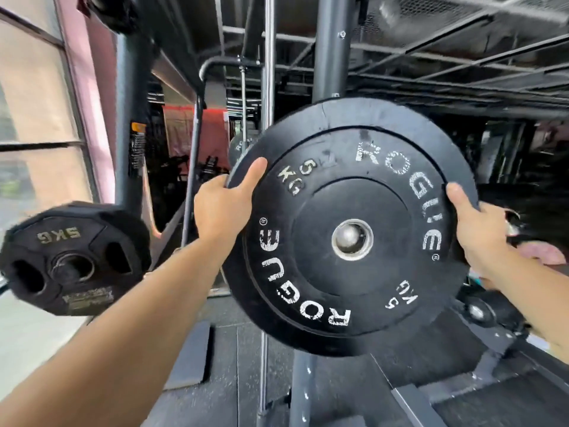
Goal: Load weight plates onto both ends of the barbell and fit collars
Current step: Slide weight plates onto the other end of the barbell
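- Big plate [354, 282] gripped upright at opposite rims by left hand [221, 208] and right hand [480, 229]; fingers [215, 182] curled round the edge, thumbs flat on the face; likely to steer the hole squarely.
- Steel bar end [351, 235] showing in the plate's centre hole; how far on, impossible to tell.
- Left of the plate, a smaller plate [74, 257] on a peg; right behind, a rack post [331, 44]; no collar in view.

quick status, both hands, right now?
Left hand: closed, gripping the left edge of the bumper plate, thumb on its face.
Right hand: closed, gripping the same plate's right edge.
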